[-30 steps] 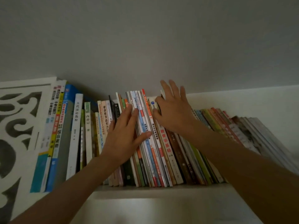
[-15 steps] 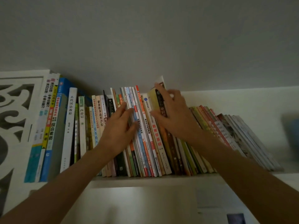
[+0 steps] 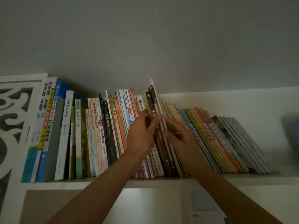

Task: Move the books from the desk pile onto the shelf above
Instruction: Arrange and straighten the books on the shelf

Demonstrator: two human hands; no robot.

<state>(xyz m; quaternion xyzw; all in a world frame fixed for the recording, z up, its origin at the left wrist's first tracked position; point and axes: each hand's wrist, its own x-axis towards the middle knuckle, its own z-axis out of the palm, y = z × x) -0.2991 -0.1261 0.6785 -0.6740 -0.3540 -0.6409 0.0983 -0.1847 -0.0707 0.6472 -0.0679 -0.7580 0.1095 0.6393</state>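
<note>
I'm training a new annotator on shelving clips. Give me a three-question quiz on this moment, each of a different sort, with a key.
1. True or false: the books at the right end of the shelf stand straight upright.
2. Which does the left hand touch? A) the brown book in the middle of the row B) the white book near the left end C) the carved white panel
3. Fill in: the right hand meets the brown book from its ___ side.

Key:
1. False; the leaning books tilt to the left.
2. A
3. right
</note>
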